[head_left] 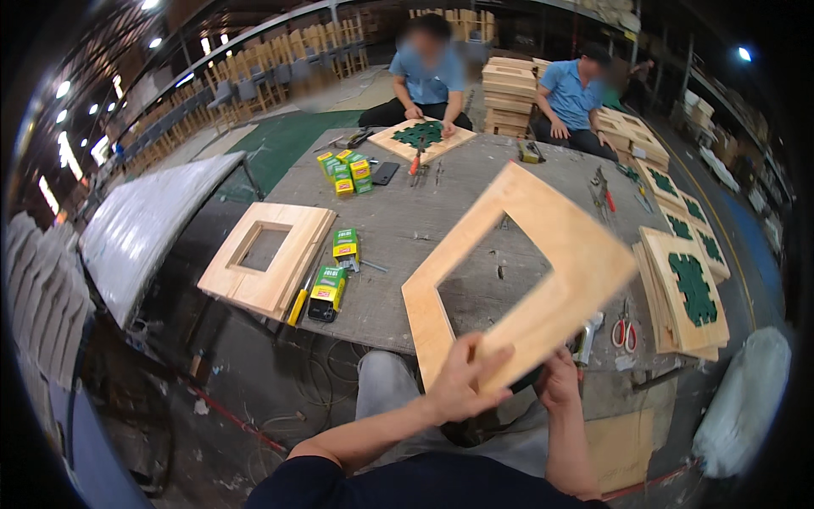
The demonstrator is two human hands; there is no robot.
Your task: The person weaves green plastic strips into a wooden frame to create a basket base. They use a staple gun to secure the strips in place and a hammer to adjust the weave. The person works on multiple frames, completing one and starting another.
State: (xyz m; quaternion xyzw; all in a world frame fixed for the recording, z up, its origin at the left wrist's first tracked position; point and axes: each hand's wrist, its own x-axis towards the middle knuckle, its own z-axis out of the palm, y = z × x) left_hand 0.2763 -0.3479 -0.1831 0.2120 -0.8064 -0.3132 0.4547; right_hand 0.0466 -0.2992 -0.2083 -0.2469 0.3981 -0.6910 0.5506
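Fingers (475, 360) of both hands clamped on wooden frame (543, 254) (tilted, above table (407, 229)).

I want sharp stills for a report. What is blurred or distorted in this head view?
Head view: the square wooden frame held by the left hand and right hand is motion-smeared along its near right edge; the worktable edges bow from the fisheye; corners are vignetted black; ceiling lamps glare white.
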